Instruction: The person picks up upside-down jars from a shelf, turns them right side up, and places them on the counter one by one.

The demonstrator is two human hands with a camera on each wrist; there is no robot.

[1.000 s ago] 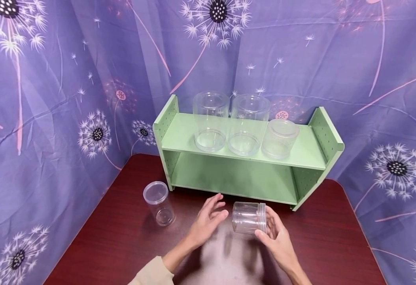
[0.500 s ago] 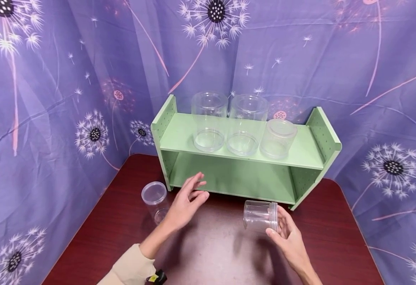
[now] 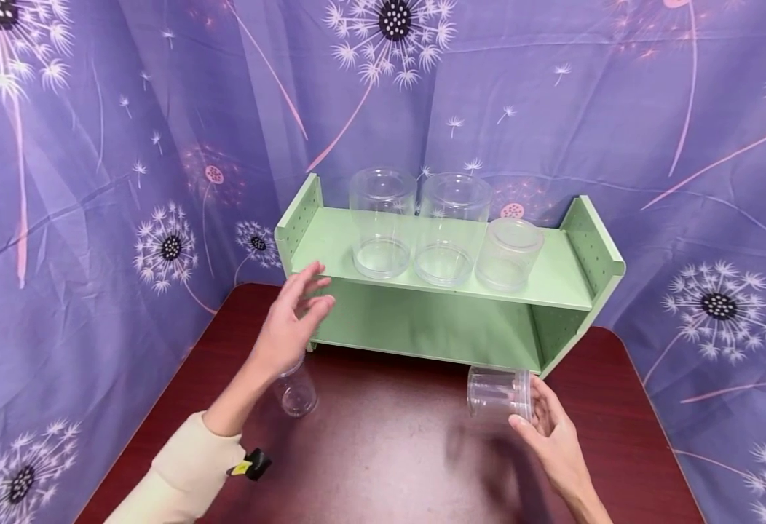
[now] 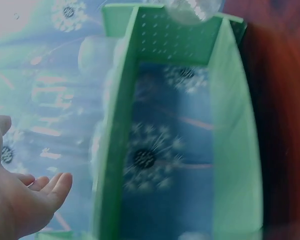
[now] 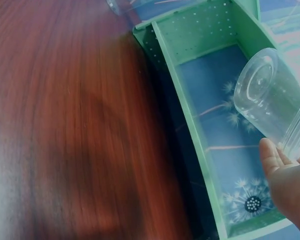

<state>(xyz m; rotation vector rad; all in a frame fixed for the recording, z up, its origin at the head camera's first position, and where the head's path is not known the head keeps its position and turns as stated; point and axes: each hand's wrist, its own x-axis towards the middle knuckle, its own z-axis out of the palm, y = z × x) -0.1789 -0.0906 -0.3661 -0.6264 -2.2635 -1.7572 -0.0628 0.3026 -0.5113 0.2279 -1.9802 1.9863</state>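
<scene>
My right hand (image 3: 556, 440): grips a clear cylindrical plastic jar (image 3: 496, 393) sideways, likely for control.
My left hand (image 3: 287, 324): well apart, holding nothing.

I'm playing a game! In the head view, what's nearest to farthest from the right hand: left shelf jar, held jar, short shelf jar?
1. Held jar: in the right hand.
2. Short shelf jar: jar row's right end.
3. Left shelf jar: row's left end.

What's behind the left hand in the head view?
A clear jar on the table and part of the green shelf; the left hand hides most of the jar's top.
</scene>
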